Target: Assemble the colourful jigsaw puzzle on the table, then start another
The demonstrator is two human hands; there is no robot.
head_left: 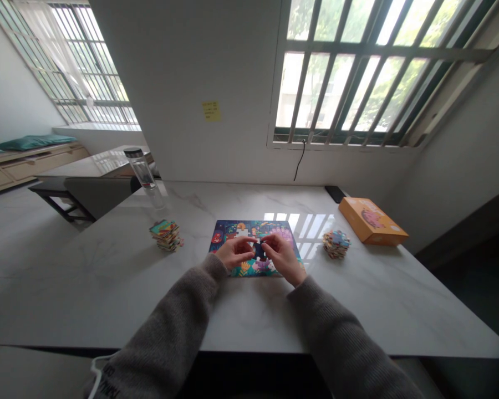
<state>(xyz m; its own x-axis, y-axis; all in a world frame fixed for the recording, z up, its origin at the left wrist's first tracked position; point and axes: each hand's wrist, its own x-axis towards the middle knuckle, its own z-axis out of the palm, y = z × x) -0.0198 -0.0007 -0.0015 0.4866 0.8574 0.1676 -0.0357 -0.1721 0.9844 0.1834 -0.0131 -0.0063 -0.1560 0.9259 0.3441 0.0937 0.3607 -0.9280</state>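
Observation:
A colourful jigsaw puzzle (283, 226) lies flat on the table, with a few pale patches near its top where the picture is broken. Over its middle, a small dark puzzle piece (259, 251) shows between my two hands. My left hand (234, 252) pinches at its left side with thumb and forefinger. From the right, the fingertips of my right hand (283, 257) close on its other side. Whether the piece is raised or touches the puzzle, I cannot tell. My hands hide part of the picture.
Stacked puzzle pieces stand on both sides, a left stack (166, 235) and a right stack (336, 244). An orange box (372, 221) and a black phone (335, 194) lie at the right back. A glass bottle (140, 168) stands at the left back of the marble-look table (108, 277).

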